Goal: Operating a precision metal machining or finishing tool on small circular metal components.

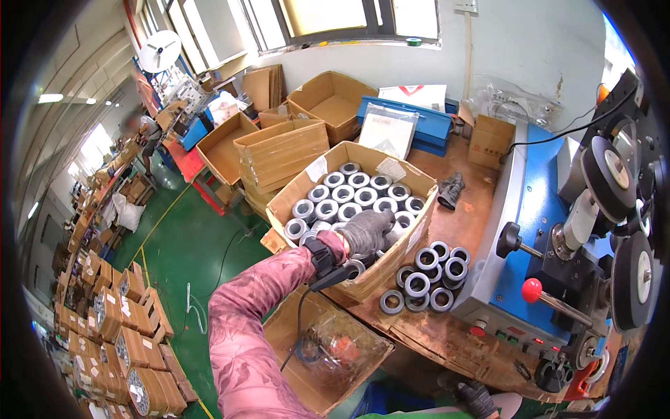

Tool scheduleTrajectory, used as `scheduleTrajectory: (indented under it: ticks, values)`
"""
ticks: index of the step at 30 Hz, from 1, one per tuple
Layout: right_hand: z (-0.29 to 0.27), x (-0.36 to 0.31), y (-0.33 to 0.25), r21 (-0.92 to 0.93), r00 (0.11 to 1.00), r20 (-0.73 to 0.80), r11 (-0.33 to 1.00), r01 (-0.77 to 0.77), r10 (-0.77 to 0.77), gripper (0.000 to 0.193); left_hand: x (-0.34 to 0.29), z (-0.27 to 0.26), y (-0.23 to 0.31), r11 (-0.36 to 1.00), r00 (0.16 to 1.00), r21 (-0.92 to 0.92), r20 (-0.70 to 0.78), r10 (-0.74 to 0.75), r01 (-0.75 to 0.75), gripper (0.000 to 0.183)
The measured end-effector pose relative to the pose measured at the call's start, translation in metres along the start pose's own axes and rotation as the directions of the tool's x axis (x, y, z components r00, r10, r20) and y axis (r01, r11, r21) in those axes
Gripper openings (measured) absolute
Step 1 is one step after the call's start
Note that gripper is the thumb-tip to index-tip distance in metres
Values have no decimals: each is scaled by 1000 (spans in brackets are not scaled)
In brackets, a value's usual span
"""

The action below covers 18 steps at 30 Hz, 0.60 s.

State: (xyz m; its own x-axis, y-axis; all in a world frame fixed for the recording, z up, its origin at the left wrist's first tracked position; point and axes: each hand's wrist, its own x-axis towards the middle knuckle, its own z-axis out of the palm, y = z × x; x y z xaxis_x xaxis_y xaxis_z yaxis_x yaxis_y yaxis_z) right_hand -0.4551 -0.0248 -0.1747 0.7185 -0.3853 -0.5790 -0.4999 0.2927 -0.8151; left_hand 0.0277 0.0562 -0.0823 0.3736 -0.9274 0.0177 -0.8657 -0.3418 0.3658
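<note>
My left hand (368, 233), in a grey glove, reaches into an open cardboard box (380, 279) of metal rings (347, 211). Its fingers curl downward among the rings by the box's near right side; the fingertips, and whatever they hold, are hidden. A black device with a cable (328, 269) is strapped at that wrist, over a pink patterned sleeve. My right hand (476, 399), dark-gloved, is low at the table's front edge, partly cut off by the picture's lower rim; how its fingers are set is unclear. Loose metal rings (417, 285) lie piled on the worn table beside the box.
On the right stands a blue and grey machine (520, 279) with dark wheels (631, 279) and a red-knobbed lever (532, 290). A crumpled dark glove (451, 190) lies behind the rings. Cardboard boxes (283, 157) stack beyond; another box (328, 391) with plastic wrap sits below the table's edge.
</note>
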Motion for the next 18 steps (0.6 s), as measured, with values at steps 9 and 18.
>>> scheduleTrajectory:
  ticks: [9, 18]
  values:
    - [-16, 31, 58, -472, 919, 137, 791, 389, -370, 19, 18, 1, 13, 934, 931, 238, 315, 185, -266, 26]
    - [-31, 63, 117, -637, 916, 197, 665, 391, -350, 36, 50, 14, -50, 898, 770, 242, 620, 149, -368, 51]
